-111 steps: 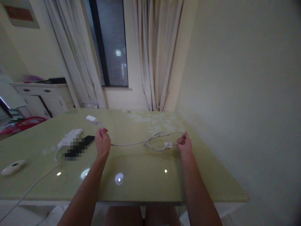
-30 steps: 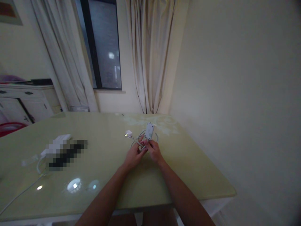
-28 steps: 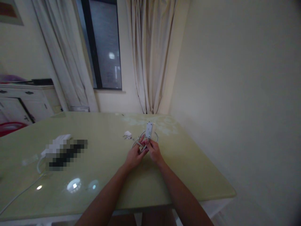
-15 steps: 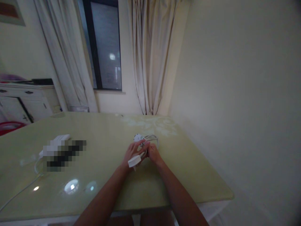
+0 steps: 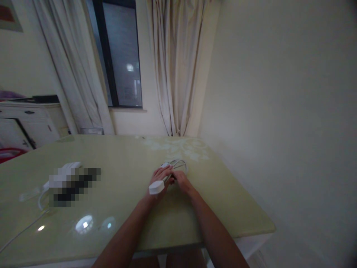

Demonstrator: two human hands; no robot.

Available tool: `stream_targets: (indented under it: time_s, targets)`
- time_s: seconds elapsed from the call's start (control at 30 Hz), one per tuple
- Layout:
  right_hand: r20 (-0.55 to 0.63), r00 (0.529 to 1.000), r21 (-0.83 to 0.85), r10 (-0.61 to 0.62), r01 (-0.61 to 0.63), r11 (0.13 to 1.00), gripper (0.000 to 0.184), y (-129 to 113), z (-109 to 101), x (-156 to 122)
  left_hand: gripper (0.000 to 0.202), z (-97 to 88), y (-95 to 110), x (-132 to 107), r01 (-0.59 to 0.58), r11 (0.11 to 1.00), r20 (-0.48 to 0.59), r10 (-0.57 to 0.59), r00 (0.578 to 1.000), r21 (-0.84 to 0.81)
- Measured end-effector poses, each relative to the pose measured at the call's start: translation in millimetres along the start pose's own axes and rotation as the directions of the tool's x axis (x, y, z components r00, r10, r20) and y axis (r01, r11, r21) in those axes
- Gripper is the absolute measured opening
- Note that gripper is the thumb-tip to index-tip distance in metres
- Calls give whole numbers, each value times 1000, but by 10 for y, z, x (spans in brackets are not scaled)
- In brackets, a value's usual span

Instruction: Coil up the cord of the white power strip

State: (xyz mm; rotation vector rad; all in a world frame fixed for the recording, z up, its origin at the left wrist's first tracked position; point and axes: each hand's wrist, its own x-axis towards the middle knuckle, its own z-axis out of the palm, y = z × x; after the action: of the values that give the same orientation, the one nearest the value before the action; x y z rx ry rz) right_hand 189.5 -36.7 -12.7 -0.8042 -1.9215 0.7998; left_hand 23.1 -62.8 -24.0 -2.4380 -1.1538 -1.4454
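Note:
A white plug (image 5: 156, 187) on a pale cable lies over the back of my left hand (image 5: 161, 178), near the wrist. My left hand's fingers are closed around the bundled cable (image 5: 180, 163), whose loops stick out beyond both hands. Just past the left fingers shows the edge of a white piece with dark marks (image 5: 165, 164), mostly covered. My right hand (image 5: 181, 180) is closed against the left one, its fingertips pinching the cable near the plug. Exactly how the cable runs between the fingers is hidden.
The hands are over a glossy greenish table (image 5: 117, 156). To the left lie a white object (image 5: 73, 165) with a cord and a dark blurred-out object (image 5: 75, 188). A wall (image 5: 251, 130) borders the table's right side; curtains (image 5: 178, 74) and a window stand behind.
The plug has turned and shifted slightly left and up, its prongs no longer showing. My hands have drawn closer over the bundle, covering more of the white piece. The view has shifted slightly.

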Motion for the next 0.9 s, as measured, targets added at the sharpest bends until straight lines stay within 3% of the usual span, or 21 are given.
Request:
stream_targets:
  time_s: [0.07, 0.13, 0.23, 0.37, 0.47, 0.53, 0.6, 0.67, 0.8, 0.9]
  targets:
    - [67, 995, -49, -68, 71, 996, 37, -34, 19, -2, 28, -15, -6, 3, 105, 991, -90, -112, 990, -80]
    - [61, 992, -176, -108, 118, 977, 17, -60, 40, 1, 28, -60, 7, 18, 228, 956, -168, -259, 951, -184]
    - [-58, 989, -361, -135, 105, 926, 20, -80, 55, 13, 27, -160, 54, 63, 334, 875, -318, -447, 836, -350]
    - [-317, 928, -446, -197, 37, 894, 12, -107, 53, 25, 26, -268, 104, 144, 321, 813, -508, -562, 653, -486]
    - [-456, 866, -433, -204, -15, 901, 8, -133, 70, 20, 30, -302, 99, 181, 321, 746, -529, -650, 546, -584]
    - [-455, 872, -378, -178, -8, 926, 9, -144, 91, 11, 34, -311, 81, 188, 325, 679, -487, -714, 503, -658]
    - [-375, 913, -306, -160, 41, 951, 10, -155, 115, -2, 40, -312, 61, 181, 337, 607, -418, -767, 487, -720]
    - [-255, 958, -200, -133, 82, 976, 19, -175, 145, -17, 45, -301, 48, 166, 375, 535, -321, -805, 499, -757]
    - [-82, 997, 92, 1, 6, 996, 37, -224, 231, -18, 55, -208, 79, 138, 484, 390, -24, -797, 604, -783]
    - [-32, 999, 163, 33, -27, 986, 47, -231, 262, 13, 60, -97, 116, 147, 482, 314, 107, -740, 664, -818]
